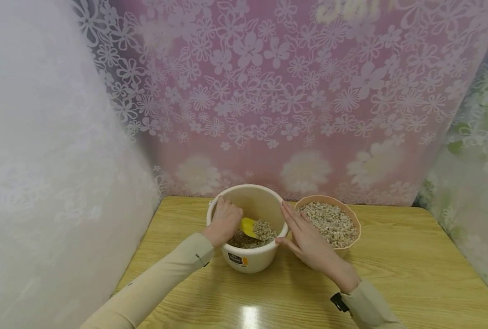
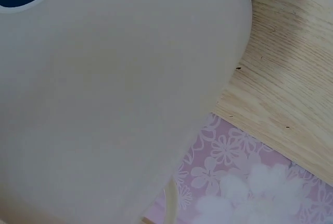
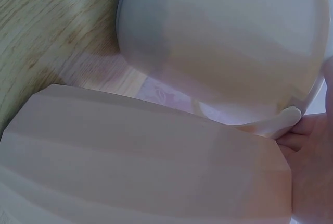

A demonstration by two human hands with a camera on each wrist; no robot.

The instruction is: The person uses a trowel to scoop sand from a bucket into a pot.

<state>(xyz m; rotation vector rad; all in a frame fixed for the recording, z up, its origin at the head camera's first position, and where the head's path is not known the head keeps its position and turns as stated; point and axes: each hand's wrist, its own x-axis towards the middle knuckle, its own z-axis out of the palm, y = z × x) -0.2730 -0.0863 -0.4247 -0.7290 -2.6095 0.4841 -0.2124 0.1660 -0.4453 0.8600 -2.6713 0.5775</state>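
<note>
A cream bucket (image 1: pixel 249 262) with a dark label stands on the table, grain-like bits in its bottom. My left hand (image 1: pixel 224 221) reaches over the rim into it, fingers curled around the handle of a yellow scoop (image 1: pixel 248 227). Pale granules (image 1: pixel 264 230) fill the scoop, just above the darker contents. My right hand (image 1: pixel 309 242) rests against the bucket's right rim with fingers fairly straight and thumb toward the front. In the right wrist view this hand (image 3: pixel 312 177) is beside the bucket handle's pivot (image 3: pixel 291 115). The left wrist view shows mostly the bucket's outer wall (image 2: pixel 114 88).
A peach scalloped bowl (image 1: pixel 358 228) heaped with pale granules sits right of the bucket, under the right hand's side. The wooden table (image 1: pixel 404 274) meets a pink flowered curtain (image 1: pixel 244 114) at the back. Pale curtains hang at both sides.
</note>
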